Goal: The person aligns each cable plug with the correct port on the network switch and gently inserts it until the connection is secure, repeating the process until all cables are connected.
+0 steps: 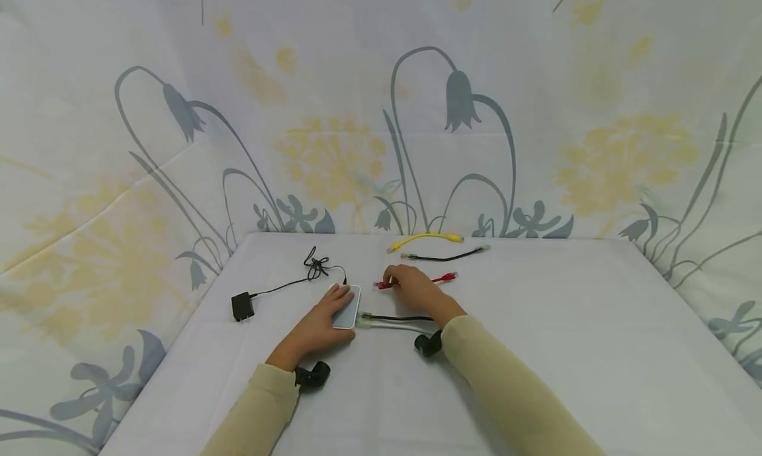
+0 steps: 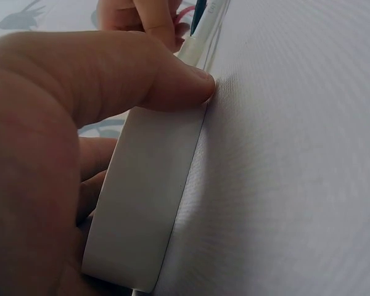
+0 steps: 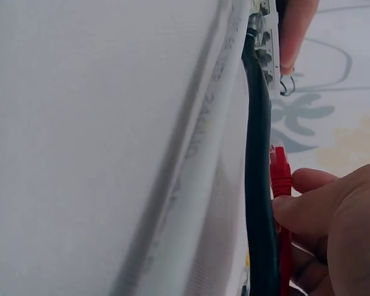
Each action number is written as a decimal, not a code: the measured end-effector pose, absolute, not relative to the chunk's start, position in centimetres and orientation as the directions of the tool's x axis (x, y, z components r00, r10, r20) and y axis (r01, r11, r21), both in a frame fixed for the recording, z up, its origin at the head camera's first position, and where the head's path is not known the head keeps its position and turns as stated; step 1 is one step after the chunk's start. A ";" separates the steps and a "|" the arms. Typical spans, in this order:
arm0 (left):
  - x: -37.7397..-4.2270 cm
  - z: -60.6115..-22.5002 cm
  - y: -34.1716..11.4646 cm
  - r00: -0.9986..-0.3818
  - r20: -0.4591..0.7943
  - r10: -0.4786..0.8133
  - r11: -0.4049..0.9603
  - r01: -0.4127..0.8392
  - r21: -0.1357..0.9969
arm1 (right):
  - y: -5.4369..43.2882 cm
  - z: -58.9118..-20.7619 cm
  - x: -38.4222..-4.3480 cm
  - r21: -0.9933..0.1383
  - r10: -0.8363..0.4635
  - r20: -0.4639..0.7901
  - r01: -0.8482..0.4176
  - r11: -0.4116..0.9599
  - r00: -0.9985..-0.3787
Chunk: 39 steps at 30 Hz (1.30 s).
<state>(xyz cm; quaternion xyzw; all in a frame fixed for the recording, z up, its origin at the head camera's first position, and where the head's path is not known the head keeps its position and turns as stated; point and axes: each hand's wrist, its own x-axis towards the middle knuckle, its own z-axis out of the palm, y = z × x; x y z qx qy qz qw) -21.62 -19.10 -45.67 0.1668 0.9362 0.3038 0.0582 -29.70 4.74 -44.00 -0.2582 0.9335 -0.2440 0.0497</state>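
A small white network switch (image 1: 344, 319) lies left of the middle of the table, gripped by my left hand (image 1: 318, 325). In the left wrist view the thumb lies across one end of the switch (image 2: 145, 185), with fingers behind it. Its row of ports shows in the right wrist view, with a black cable (image 3: 257, 142) and a whitish cable (image 3: 200, 154) running from that side. My right hand (image 1: 415, 289) pinches a red Ethernet cable (image 1: 445, 278) just behind one plug, thumb against fingers. That plug (image 3: 280, 161) points toward the switch, a short way off from it.
A yellow cable (image 1: 425, 236) and a black cable (image 1: 445, 258) lie near the table's back edge. At the left, a black power adapter (image 1: 242, 306) connects by a thin, partly bundled cord (image 1: 315, 266) to the switch's far end. Patterned cloth hangs behind the white table (image 1: 571, 323).
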 end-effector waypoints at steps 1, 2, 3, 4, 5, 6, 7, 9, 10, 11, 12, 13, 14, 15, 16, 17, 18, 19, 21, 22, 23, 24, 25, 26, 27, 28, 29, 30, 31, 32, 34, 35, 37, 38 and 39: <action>-21.6 -45.7 -19.1 -0.938 -0.011 0.348 0.761 0.276 0.587 | 4.7 -44.0 -29.6 -0.481 -0.509 0.036 -0.461 0.746 -0.860; -21.6 -45.7 -19.1 -0.937 -0.010 0.348 0.762 0.277 0.586 | 4.8 -44.0 -29.5 -0.480 -0.512 0.041 -0.467 0.743 -0.858; -21.6 -45.7 -19.1 -0.937 -0.009 0.349 0.760 0.278 0.587 | 4.8 -44.0 -29.4 -0.477 -0.516 0.048 -0.474 0.740 -0.855; -21.6 -45.7 -19.1 -0.937 -0.009 0.349 0.760 0.277 0.588 | 4.8 -44.0 -29.3 -0.470 -0.521 0.058 -0.484 0.738 -0.851; -21.6 -45.7 -19.1 -0.937 -0.009 0.348 0.760 0.276 0.588 | 4.8 -44.1 -29.2 -0.464 -0.523 0.063 -0.489 0.739 -0.850; -21.7 -45.8 -19.1 -0.938 -0.009 0.347 0.760 0.276 0.588 | 4.8 -44.1 -29.1 -0.459 -0.523 0.068 -0.492 0.740 -0.850; -21.7 -45.8 -19.1 -0.938 -0.013 0.347 0.761 0.273 0.588 | 4.8 -44.1 -29.0 -0.462 -0.520 0.069 -0.489 0.740 -0.851; -21.7 -45.8 -19.1 -0.938 -0.011 0.347 0.759 0.274 0.591 | 4.8 -44.1 -28.8 -0.462 -0.512 0.070 -0.483 0.744 -0.856; -21.7 -45.9 -19.1 -0.938 -0.011 0.346 0.760 0.273 0.590 | 4.8 -44.1 -28.6 -0.467 -0.507 0.067 -0.476 0.746 -0.860; -21.7 -45.9 -19.1 -0.939 -0.011 0.345 0.760 0.272 0.590 | 4.8 -44.2 -28.4 -0.476 -0.502 0.063 -0.468 0.745 -0.862; -21.7 -45.9 -19.1 -0.938 -0.008 0.346 0.759 0.275 0.590 | 4.8 -44.2 -28.3 -0.484 -0.502 0.064 -0.467 0.740 -0.862; -21.7 -46.0 -19.2 -0.939 -0.010 0.344 0.760 0.272 0.591 | 4.8 -44.2 -28.1 -0.490 -0.502 0.063 -0.464 0.737 -0.863; -21.7 -46.0 -19.2 -0.940 -0.011 0.342 0.760 0.270 0.591 | 4.8 -44.2 -28.0 -0.498 -0.501 0.062 -0.462 0.734 -0.863; -21.7 -46.0 -19.2 -0.940 -0.011 0.340 0.761 0.268 0.590 | 4.8 -44.3 -27.8 -0.508 -0.499 0.062 -0.458 0.729 -0.864; -21.7 -46.0 -19.2 -0.941 -0.009 0.339 0.762 0.269 0.589 | 4.8 -44.3 -27.7 -0.517 -0.500 0.064 -0.458 0.724 -0.864; -21.8 -46.0 -19.2 -0.941 -0.007 0.338 0.762 0.269 0.589 | 4.8 -44.3 -27.6 -0.520 -0.501 0.066 -0.459 0.720 -0.863; -21.8 -46.1 -19.2 -0.941 -0.006 0.339 0.761 0.270 0.589 | 4.7 -44.4 -27.5 -0.522 -0.502 0.073 -0.462 0.717 -0.862; -21.8 -46.1 -19.2 -0.941 -0.008 0.338 0.762 0.268 0.589 | 4.7 -44.4 -27.4 -0.522 -0.502 0.079 -0.464 0.715 -0.861; -21.8 -46.1 -19.2 -0.940 -0.007 0.340 0.763 0.271 0.586 | 4.7 -44.5 -27.2 -0.524 -0.507 0.096 -0.477 0.706 -0.857; -21.9 -46.2 -19.2 -0.940 -0.005 0.342 0.762 0.274 0.587 | 4.6 -44.5 -27.2 -0.523 -0.510 0.106 -0.484 0.702 -0.854; -21.9 -46.2 -19.2 -0.940 -0.009 0.342 0.762 0.272 0.587 | 4.6 -44.6 -27.1 -0.525 -0.510 0.112 -0.486 0.698 -0.853; -21.9 -46.2 -19.2 -0.939 -0.010 0.343 0.763 0.272 0.586 | 4.6 -44.6 -27.0 -0.529 -0.510 0.119 -0.489 0.694 -0.852; -21.9 -46.2 -19.2 -0.939 -0.014 0.343 0.765 0.271 0.585 | 4.6 -44.6 -26.9 -0.532 -0.508 0.120 -0.487 0.692 -0.853; -21.9 -46.2 -19.3 -0.939 -0.015 0.344 0.765 0.270 0.585 | 4.5 -44.6 -26.8 -0.539 -0.506 0.122 -0.485 0.689 -0.854; -21.9 -46.2 -19.2 -0.939 -0.014 0.344 0.764 0.271 0.586 | 4.5 -44.7 -26.7 -0.543 -0.503 0.122 -0.481 0.688 -0.856; -21.9 -46.1 -19.2 -0.939 -0.013 0.345 0.762 0.271 0.588 | 4.5 -44.7 -26.6 -0.549 -0.498 0.118 -0.475 0.688 -0.859; -21.8 -46.1 -19.2 -0.939 -0.015 0.343 0.762 0.268 0.590 | 4.5 -44.7 -26.6 -0.551 -0.496 0.114 -0.470 0.689 -0.861; -21.8 -46.0 -19.2 -0.939 -0.016 0.342 0.761 0.267 0.592 | 4.5 -44.7 -26.5 -0.555 -0.492 0.109 -0.464 0.691 -0.864; -21.8 -45.9 -19.2 -0.939 -0.016 0.343 0.759 0.268 0.593 | 4.4 -44.7 -26.5 -0.563 -0.488 0.101 -0.454 0.691 -0.867; -21.7 -45.9 -19.2 -0.939 -0.014 0.344 0.757 0.268 0.596 | 4.4 -44.7 -26.4 -0.571 -0.484 0.094 -0.445 0.689 -0.870; -21.7 -45.8 -19.1 -0.939 -0.015 0.344 0.757 0.268 0.596 | 4.4 -44.6 -26.3 -0.582 -0.477 0.080 -0.429 0.690 -0.875; -21.7 -45.8 -19.1 -0.939 -0.015 0.343 0.758 0.268 0.595 | 4.4 -44.6 -26.2 -0.590 -0.473 0.075 -0.422 0.689 -0.878; -21.7 -45.7 -19.1 -0.939 -0.011 0.345 0.758 0.272 0.592 | 4.4 -44.6 -26.1 -0.603 -0.466 0.069 -0.409 0.685 -0.882; -21.7 -45.7 -19.1 -0.939 -0.010 0.345 0.758 0.272 0.593 | 4.3 -44.6 -26.1 -0.608 -0.463 0.070 -0.406 0.682 -0.884; -21.7 -45.8 -19.1 -0.939 -0.010 0.344 0.759 0.272 0.592 | 4.3 -44.6 -26.1 -0.612 -0.461 0.071 -0.404 0.680 -0.884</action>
